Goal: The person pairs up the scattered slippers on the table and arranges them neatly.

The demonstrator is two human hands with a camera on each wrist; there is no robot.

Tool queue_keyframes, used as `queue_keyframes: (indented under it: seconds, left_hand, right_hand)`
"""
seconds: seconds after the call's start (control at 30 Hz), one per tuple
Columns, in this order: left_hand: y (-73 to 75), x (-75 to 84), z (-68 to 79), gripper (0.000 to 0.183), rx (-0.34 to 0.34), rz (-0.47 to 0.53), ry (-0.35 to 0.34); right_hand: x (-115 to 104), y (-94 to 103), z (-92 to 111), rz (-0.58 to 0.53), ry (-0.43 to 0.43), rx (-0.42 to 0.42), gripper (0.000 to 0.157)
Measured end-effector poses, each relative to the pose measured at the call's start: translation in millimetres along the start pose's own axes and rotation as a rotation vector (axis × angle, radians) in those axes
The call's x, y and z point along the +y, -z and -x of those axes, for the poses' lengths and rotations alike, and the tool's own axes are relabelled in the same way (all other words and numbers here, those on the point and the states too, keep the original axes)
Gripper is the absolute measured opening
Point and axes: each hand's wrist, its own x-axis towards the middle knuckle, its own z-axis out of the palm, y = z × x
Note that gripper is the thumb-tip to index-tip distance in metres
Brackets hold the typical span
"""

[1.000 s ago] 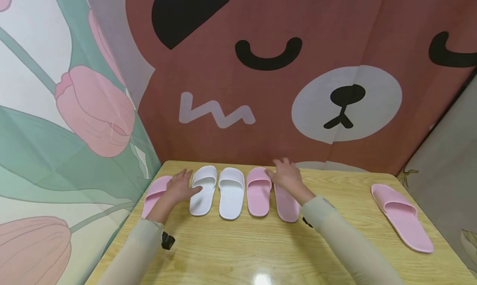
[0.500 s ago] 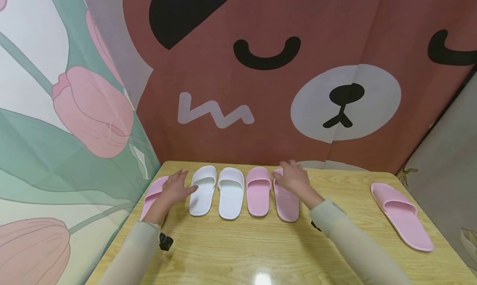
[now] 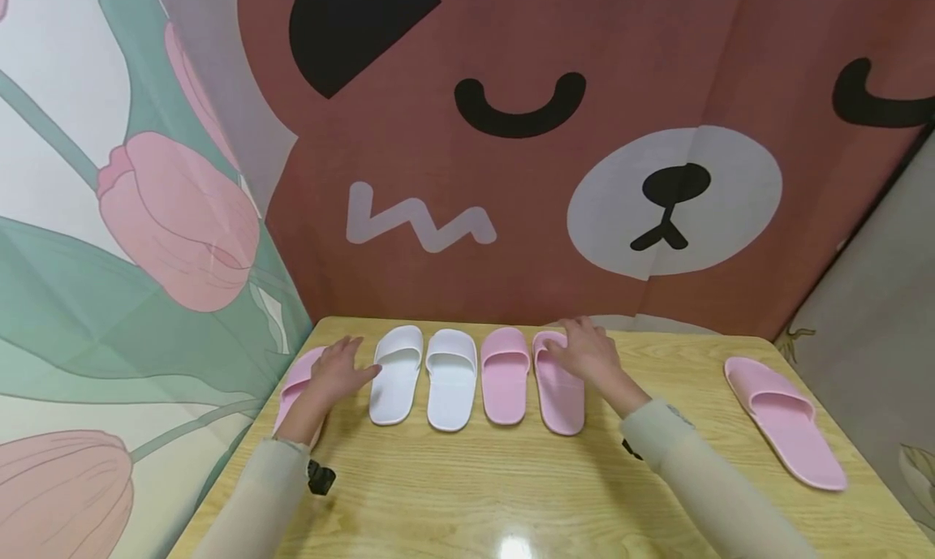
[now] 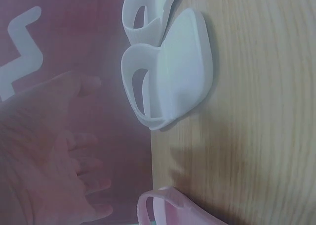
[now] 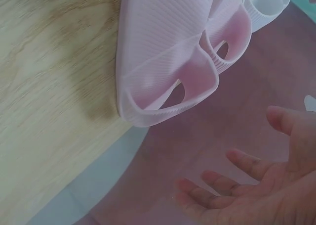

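Note:
In the head view a row of slippers lies along the back of the table. Two white slippers (image 3: 395, 390) (image 4: 185, 69) sit left of a pink slipper (image 3: 505, 389). My right hand (image 3: 593, 358) is over the upper right part of another pink slipper (image 3: 561, 405), hiding some of its strap. Its fingers are spread and hold nothing, as the right wrist view confirms. Between the left white slipper and the leftmost pink slipper (image 3: 294, 384) is my left hand (image 3: 338, 374), fingers apart and nothing in them. It partly covers that pink slipper.
One more pink slipper (image 3: 796, 437) lies slanted at the table's right side. The wooden table (image 3: 467, 494) meets a hanging bear-print cloth (image 3: 526, 275) at its back edge. A tulip-print cloth (image 3: 183, 218) hangs on the left, a grey one (image 3: 876, 316) on the right.
My right hand has moved right, baring more of the pink slipper's strap. The left hand has drifted slightly left, off the white slipper. The slippers stay in place.

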Motion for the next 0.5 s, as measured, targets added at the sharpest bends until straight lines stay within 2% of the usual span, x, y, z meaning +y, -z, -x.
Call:
queue_keyframes:
  seconds: [0.5]
  left_hand:
    - [1.1, -13.1, 6.7, 0.079, 0.002, 0.017, 0.018]
  right_hand:
    - [19.3, 0.4, 7.1, 0.027, -0.042, 0.005, 0.068]
